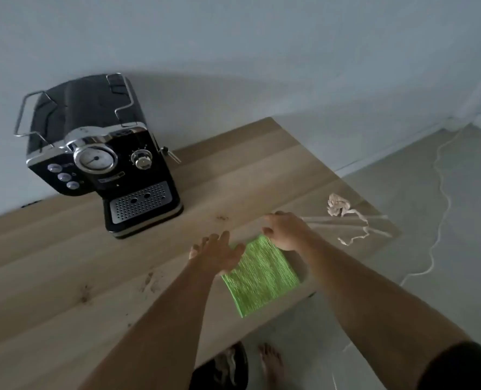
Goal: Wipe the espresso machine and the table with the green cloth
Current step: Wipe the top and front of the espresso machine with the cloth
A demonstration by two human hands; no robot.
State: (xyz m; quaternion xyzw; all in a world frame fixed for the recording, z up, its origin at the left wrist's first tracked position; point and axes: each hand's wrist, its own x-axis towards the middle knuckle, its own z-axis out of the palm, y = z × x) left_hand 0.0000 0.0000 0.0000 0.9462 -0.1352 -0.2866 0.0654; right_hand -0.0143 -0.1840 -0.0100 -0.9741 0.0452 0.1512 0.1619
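Note:
A green cloth (260,274), folded into a rectangle, lies flat on the wooden table (64,277) near its front edge. My right hand (285,230) pinches the cloth's far corner. My left hand (219,253) rests with spread fingers on the cloth's left edge. A black and chrome espresso machine (107,159) stands at the back left of the table, its dial and drip grille facing me, well apart from both hands.
A crumpled scrap of paper with a loose strip (343,212) lies near the table's right end. Dark smudges (150,280) mark the wood left of the cloth. A white cable (442,192) snakes over the floor on the right. Bare feet (270,364) show below the table edge.

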